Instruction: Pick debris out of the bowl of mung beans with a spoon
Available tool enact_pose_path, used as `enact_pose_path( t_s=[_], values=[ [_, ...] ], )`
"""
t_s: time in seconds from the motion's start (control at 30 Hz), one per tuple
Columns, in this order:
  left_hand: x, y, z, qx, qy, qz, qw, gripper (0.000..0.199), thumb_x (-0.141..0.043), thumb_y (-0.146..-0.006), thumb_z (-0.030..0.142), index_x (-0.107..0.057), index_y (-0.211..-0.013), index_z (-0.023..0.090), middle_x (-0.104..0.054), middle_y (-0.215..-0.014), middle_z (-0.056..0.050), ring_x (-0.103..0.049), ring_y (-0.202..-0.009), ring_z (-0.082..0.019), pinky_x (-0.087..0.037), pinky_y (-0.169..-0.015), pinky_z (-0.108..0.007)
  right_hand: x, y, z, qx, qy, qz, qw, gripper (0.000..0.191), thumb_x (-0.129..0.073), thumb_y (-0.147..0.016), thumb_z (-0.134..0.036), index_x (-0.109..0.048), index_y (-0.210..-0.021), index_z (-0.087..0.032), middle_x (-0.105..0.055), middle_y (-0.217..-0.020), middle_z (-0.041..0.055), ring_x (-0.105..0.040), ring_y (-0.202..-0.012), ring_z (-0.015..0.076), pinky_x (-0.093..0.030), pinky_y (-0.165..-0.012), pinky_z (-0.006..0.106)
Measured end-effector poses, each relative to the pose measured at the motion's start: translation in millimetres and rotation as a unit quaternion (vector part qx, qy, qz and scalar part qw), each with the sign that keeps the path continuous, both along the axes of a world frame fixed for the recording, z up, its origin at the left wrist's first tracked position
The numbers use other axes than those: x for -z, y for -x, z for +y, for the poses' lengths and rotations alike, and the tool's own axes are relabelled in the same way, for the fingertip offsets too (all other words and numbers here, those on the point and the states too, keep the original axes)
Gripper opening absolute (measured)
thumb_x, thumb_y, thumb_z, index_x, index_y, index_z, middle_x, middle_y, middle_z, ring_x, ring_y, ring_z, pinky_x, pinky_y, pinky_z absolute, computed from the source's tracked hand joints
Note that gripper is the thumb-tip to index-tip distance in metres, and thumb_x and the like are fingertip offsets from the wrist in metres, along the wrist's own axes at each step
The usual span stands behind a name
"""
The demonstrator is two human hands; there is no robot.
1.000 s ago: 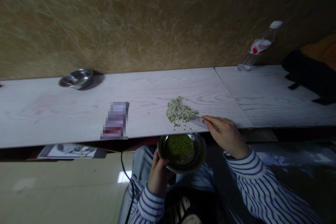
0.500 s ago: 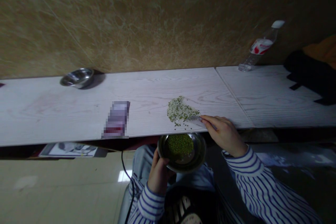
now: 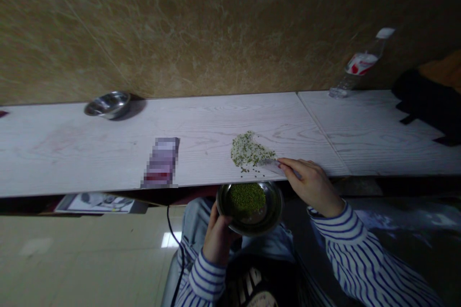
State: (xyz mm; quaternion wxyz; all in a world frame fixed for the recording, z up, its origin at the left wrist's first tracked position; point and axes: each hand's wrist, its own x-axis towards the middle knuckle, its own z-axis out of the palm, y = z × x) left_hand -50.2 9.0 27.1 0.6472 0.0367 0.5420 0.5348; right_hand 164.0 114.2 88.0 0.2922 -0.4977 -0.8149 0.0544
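My left hand (image 3: 219, 235) is closed on the rim of a steel bowl (image 3: 277, 211), held over my lap just below the table's front edge. Small green beans (image 3: 247, 197), which look like mung beans, lie in the bowl. On the table above it is a loose pile of white grains mixed with green beans (image 3: 248, 148), with a few strays near the edge. My right hand (image 3: 312, 183) pinches a thin, clear plastic piece (image 3: 271, 165) at the pile's lower right side. Its exact kind is hard to make out.
A second steel bowl (image 3: 110, 105) stands at the back left against the wall. Left of the pile lies a blurred-out flat purple item (image 3: 162, 160). A clear bottle (image 3: 360, 63) and a dark bag (image 3: 425, 100) are at the right. A black cable (image 3: 182, 259) hangs by my leg.
The view has shifted slightly. My right hand is a touch farther right with the plastic piece; my left hand and the bowl stay practically in place.
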Motion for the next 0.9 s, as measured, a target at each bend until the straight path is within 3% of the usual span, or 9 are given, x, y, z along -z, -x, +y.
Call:
enact_pose_path(
  t_s=[0.2, 0.63, 0.9],
  values=[
    [1.5, -0.8, 0.2, -0.002, 0.008, 0.001, 1.0, 0.072, -0.06, -0.062, 0.018, -0.045, -0.132, 0.025, -0.064, -0.101, -0.005, -0.061, -0.079, -0.02, -0.053, -0.061, -0.032, 2.2, -2.6, 3.4, 0.013, 0.01, -0.003, 1.0, 0.023, -0.05, -0.091, -0.021, -0.067, -0.107, -0.017, -0.074, -0.097, 0.0074, -0.069, -0.086, 0.0215, -0.052, -0.08, 0.037],
    [7.2, 3.2, -2.4, 0.003, -0.009, -0.005, 1.0, 0.071, -0.061, -0.063, 0.023, -0.044, -0.132, 0.029, -0.061, -0.112, -0.008, -0.062, -0.091, -0.028, -0.053, -0.06, -0.035, 2.8, 5.0, 5.6, -0.001, 0.014, -0.006, 1.0, 0.023, -0.051, -0.091, -0.021, -0.067, -0.106, -0.017, -0.074, -0.096, 0.0065, -0.068, -0.085, 0.0217, -0.05, -0.079, 0.037],
    [8.5, 3.6, -1.9, 0.01, -0.005, 0.002, 1.0, 0.071, -0.059, -0.064, 0.024, -0.043, -0.133, 0.029, -0.058, -0.116, -0.008, -0.06, -0.091, -0.025, -0.051, -0.06, -0.032, 1.4, 7.1, 8.6, -0.013, 0.02, -0.013, 1.0, 0.023, -0.049, -0.093, -0.022, -0.067, -0.108, -0.019, -0.074, -0.098, 0.0063, -0.068, -0.087, 0.021, -0.048, -0.079, 0.037]
  ],
)
